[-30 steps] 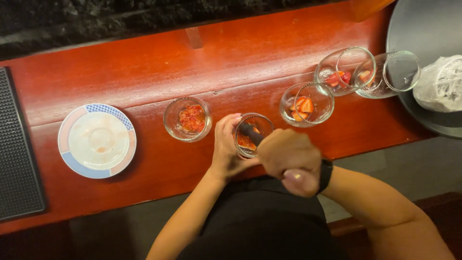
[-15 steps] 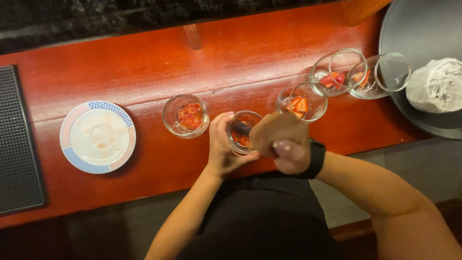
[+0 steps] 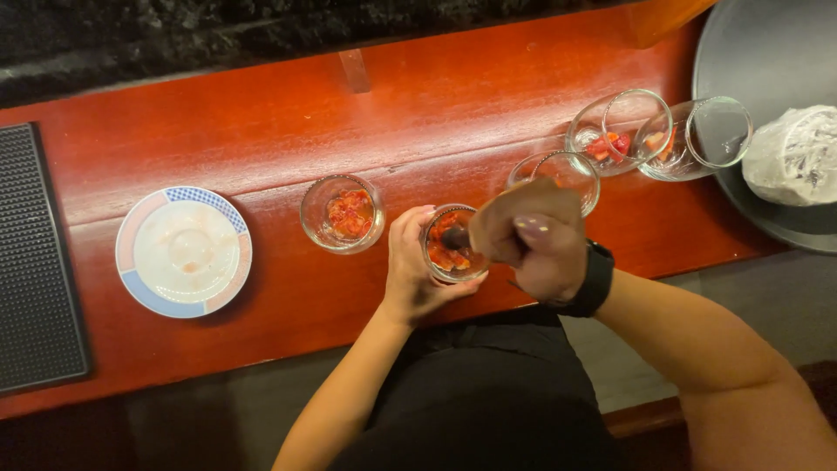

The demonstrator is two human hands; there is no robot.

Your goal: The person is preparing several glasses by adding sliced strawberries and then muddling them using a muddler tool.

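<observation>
On the red wooden surface [image 3: 261, 131], the left hand [image 3: 411, 270] wraps its grip around a glass of strawberry pieces [image 3: 451, 244], while the right hand [image 3: 534, 240] grips a dark muddler [image 3: 455, 236] standing inside it.

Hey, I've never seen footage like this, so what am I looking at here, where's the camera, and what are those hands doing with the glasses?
The camera sits on a person's head and looks straight down, so the arms at the bottom are their own. The left hand grips a small glass of red fruit pieces on a red-brown wooden counter. The right hand, with a black wristband, holds a dark muddler dipped into that glass. Another fruit-filled glass stands to the left, three more glasses to the right. Also there: a blue-rimmed plate, a black bar mat and a dark round tray holding a plastic-wrapped bundle.
</observation>
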